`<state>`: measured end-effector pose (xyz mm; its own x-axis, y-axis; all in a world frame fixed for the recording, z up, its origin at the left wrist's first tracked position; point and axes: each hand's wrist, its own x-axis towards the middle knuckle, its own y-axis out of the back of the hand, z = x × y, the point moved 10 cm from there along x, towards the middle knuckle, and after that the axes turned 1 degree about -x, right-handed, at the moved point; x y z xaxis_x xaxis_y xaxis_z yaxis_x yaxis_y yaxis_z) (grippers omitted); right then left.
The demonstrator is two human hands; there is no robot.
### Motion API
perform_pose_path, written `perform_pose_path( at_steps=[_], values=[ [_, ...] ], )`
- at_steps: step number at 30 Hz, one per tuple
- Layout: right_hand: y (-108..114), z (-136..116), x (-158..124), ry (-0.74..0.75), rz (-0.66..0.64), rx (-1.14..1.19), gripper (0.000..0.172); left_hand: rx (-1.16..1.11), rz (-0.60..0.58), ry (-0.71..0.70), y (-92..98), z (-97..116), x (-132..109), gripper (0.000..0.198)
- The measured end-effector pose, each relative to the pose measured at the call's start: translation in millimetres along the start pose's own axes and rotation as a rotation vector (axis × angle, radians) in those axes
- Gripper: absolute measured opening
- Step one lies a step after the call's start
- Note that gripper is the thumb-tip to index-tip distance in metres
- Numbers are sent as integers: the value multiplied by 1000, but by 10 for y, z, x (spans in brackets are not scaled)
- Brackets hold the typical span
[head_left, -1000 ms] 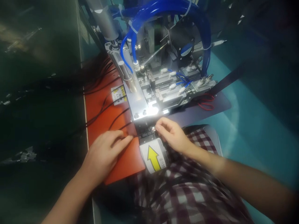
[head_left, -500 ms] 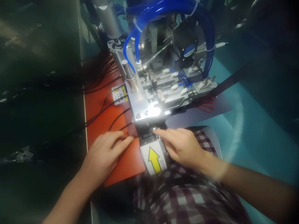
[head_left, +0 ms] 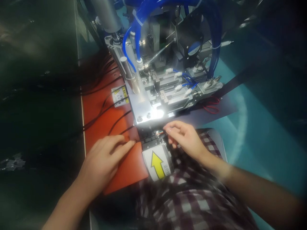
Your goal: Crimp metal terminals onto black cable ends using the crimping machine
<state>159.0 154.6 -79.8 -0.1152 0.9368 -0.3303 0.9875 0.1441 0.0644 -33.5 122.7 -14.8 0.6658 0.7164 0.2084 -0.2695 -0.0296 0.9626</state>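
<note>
My left hand [head_left: 106,159] rests over the orange sheet, thumb and forefinger pinched on a thin black cable [head_left: 146,139]. That cable stretches to the right across the dark slot at the front of the machine [head_left: 141,111]. On the slot's other side my right hand [head_left: 185,137] is closed in a pinch at the cable's thin reddish wire end [head_left: 161,133], its other fingers curled. The fingertips partly cover the wire. Just below both hands lies a white label with a yellow arrow [head_left: 157,164], on the feed track pointing into the machine.
Several black cables lie over the orange sheet [head_left: 96,108] on the left, by a warning label [head_left: 120,96]. Blue air hoses [head_left: 216,54] arch above the metal cylinders. Thin red wires [head_left: 212,105] hang at the right. A plaid-clothed lap [head_left: 192,204] is close below.
My right hand has gone from a pointing finger pressed at the slot to a pinch at the wire end, slightly higher and to the right. My left hand keeps its pinch on the cable.
</note>
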Motion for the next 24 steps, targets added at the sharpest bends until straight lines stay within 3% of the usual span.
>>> perform_pose_path(
  at_steps=[7,16,22,24],
  values=[
    [-129,-10,79,80,-7,-41,25,10,-21,11,-17,-23,-7,40],
    [-181,69,76,18,30,-10,27,0,-22,40,-48,-56,-28,42],
    [-305,181,106,-121,-166,203,32,-9,-20,21,-32,-52,-31,46],
    [-307,186,103,-122,-171,239,36,-19,-24,27,-33,-60,-26,47]
  ],
)
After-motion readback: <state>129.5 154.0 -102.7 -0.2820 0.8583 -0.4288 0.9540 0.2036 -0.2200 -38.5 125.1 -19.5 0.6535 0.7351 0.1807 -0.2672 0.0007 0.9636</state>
